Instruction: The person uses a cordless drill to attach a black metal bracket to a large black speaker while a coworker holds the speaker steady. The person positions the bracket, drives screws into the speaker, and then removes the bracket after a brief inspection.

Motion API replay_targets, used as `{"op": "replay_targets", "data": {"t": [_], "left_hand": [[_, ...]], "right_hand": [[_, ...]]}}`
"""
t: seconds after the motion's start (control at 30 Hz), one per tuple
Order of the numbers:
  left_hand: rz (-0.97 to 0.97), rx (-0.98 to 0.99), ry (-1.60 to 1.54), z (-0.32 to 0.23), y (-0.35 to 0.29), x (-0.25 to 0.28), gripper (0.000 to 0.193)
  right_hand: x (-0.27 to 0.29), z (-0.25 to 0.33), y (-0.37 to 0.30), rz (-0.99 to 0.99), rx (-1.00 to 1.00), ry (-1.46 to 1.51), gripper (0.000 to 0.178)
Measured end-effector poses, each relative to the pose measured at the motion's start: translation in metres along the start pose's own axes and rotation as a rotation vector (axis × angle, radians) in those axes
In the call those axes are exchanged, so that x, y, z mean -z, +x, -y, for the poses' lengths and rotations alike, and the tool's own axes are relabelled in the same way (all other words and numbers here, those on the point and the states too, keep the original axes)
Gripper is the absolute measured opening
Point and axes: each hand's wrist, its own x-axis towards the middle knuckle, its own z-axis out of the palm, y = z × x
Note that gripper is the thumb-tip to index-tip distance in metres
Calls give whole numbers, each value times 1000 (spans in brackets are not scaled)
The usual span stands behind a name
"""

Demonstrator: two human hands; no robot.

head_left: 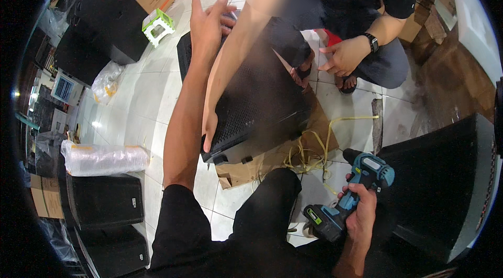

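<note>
My left hand (208, 24) reaches out with its fingers spread, holding nothing, by the far left end of a black speaker cabinet (272, 86) with a perforated grille. My right hand (361, 207) is wrapped round the handle of a blue and black cordless drill (356, 189), its chuck pointing up and left. Crossing beside my left forearm, a co-worker's hand (209, 134) presses on the speaker's near left corner. Their other hand (346, 57), with a black watch, hangs loosely over their knee. Part of the speaker is blurred.
Flattened cardboard (241, 176) lies under the speaker, with tangled yellow strapping (309, 155) beside it. A large black cabinet (435, 183) stands close at my right. On the left are more black speakers (105, 199), a bubble-wrapped roll (107, 159) and a green-white stool (158, 27).
</note>
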Motion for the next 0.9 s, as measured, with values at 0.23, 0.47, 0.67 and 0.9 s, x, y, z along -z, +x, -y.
{"op": "replay_targets", "data": {"t": [0.23,0.47,0.67,0.9], "left_hand": [[87,311,16,42,-39,20,100],[191,280,37,21,-167,-15,74],[922,652,-481,-2,-308,-79,60],[836,1165,-975,-33,-329,-110,35]], "right_hand": [[17,-8,41,73,-22,-13,22],[24,-9,-16,112,176,-36,40],[35,-30,-49,238,285,-105,52],[49,-25,-50,628,403,-662,95]]}}
